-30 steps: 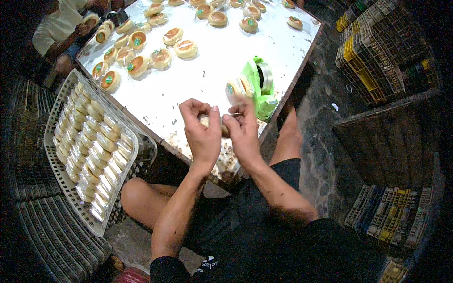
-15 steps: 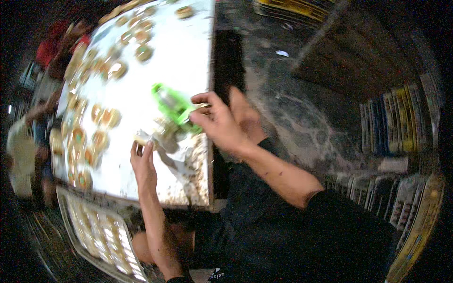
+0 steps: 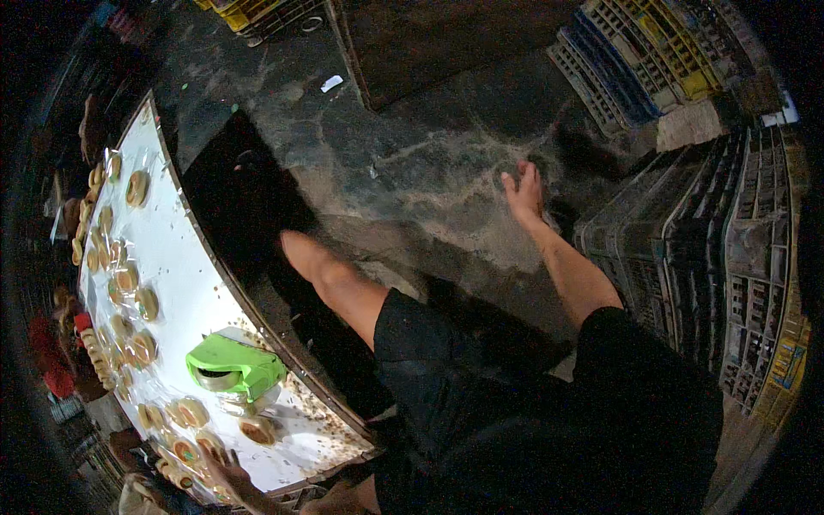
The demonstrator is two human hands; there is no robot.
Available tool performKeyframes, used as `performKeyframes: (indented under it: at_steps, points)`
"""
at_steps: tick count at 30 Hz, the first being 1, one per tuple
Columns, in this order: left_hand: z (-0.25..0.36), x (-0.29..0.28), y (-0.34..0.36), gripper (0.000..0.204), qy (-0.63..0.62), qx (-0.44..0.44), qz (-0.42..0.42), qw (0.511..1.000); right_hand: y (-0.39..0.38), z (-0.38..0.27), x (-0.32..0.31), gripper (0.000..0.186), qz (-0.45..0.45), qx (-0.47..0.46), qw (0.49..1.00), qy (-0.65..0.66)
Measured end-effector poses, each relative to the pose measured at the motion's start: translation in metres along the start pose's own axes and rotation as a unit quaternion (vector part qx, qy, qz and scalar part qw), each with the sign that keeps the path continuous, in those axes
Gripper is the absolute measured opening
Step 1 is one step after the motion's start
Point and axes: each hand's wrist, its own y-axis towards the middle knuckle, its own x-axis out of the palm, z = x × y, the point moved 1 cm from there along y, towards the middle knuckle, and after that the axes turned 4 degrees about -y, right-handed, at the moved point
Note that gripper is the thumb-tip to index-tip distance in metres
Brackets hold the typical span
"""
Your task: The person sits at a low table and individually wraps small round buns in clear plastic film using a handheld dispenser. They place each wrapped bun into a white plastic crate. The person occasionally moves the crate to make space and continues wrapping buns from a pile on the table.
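Note:
My right hand is held out over the floor at the right, fingers apart and nothing in them. Down at the lower left, my left hand lies over the table with its fingers stretched toward a round, bun-like item in clear wrapping. Whether it touches that item I cannot tell. A green tape dispenser stands on the white table, beyond both hands. Just below it rests another wrapped round item with a brownish middle.
Several more wrapped round items cover the table's left part. Crumbs are scattered along its near right edge. Stacked plastic crates rise at the right, more crates behind them. A brown panel stands at the back. My bare knee is beside the table.
The view has swung to the right, so the table sits further left. My right hand has left the tape dispenser and moved out over the floor. My left hand has moved away from the dispenser.

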Motion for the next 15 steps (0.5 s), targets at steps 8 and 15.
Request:
performKeyframes:
  at_steps: [8,15]
  points:
    - [0.19,0.192,0.016,0.061,0.015,0.101,-0.031,0.994,-0.028,-0.082,-0.044,0.057,0.082,-0.067,0.978,0.182]
    - [0.194,0.225,0.047,0.057,-0.092,0.221,-0.056,0.969,0.033,-0.221,-0.396,0.055,0.553,-0.377,0.737,-0.096]
